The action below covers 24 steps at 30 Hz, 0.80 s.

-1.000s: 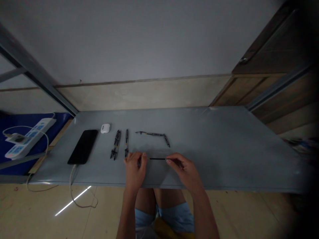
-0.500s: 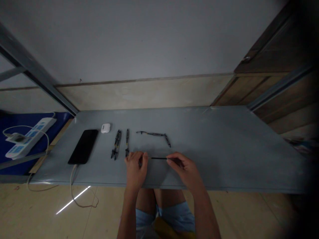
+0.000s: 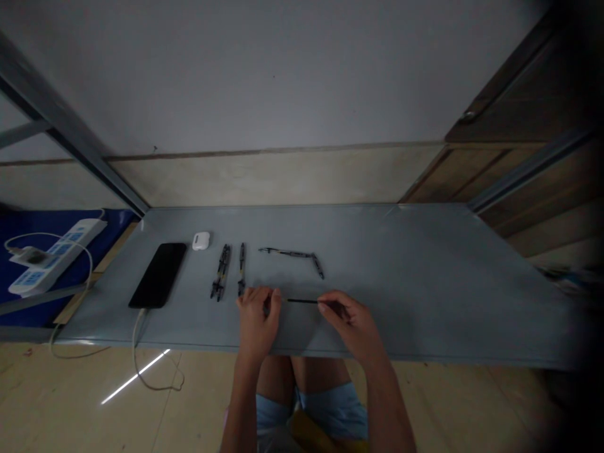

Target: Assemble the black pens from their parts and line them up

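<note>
Barely anything's moved since before: left hand (image 3: 255, 318) and right hand (image 3: 352, 321) still pinch the thin refill (image 3: 302, 301) by its ends, probably light and bendy.

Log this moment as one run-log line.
left hand: pinching pen part | right hand: holding thin black refill | between hands: refill spans gap | nearby: two pens, phone | surface: grey table

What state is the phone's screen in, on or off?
Off, it seems: the phone lies flat on the grey table, screen uniformly black, though a cable leaves its near end.
</note>
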### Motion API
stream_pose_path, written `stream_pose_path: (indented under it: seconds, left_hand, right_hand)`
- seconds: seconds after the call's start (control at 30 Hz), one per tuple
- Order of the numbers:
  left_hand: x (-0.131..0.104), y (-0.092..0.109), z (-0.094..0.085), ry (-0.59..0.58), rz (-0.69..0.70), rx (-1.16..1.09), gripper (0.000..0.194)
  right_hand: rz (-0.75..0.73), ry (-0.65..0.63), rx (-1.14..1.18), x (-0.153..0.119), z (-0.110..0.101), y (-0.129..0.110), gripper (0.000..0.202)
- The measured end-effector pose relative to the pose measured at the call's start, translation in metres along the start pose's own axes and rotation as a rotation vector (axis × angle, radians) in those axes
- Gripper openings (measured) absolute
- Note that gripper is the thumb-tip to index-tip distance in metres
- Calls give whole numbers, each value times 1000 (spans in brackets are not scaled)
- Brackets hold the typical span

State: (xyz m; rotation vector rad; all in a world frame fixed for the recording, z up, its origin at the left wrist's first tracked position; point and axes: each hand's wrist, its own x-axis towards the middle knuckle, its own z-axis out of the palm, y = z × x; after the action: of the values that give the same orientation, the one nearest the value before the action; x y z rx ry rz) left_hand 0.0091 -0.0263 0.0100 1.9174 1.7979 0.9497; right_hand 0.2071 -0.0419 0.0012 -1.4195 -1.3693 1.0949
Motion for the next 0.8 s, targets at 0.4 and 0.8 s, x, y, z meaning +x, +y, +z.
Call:
stream_pose_path:
  seconds: [0.4, 0.8]
  left_hand:
    - [2, -1, 1, -19, -4, -8, 31]
    - [-2, 3, -5, -67, 41, 35, 31]
  right_hand:
    - [30, -42, -47, 2, -1, -2, 27]
    - [-12, -23, -27, -2, 0, -9, 18]
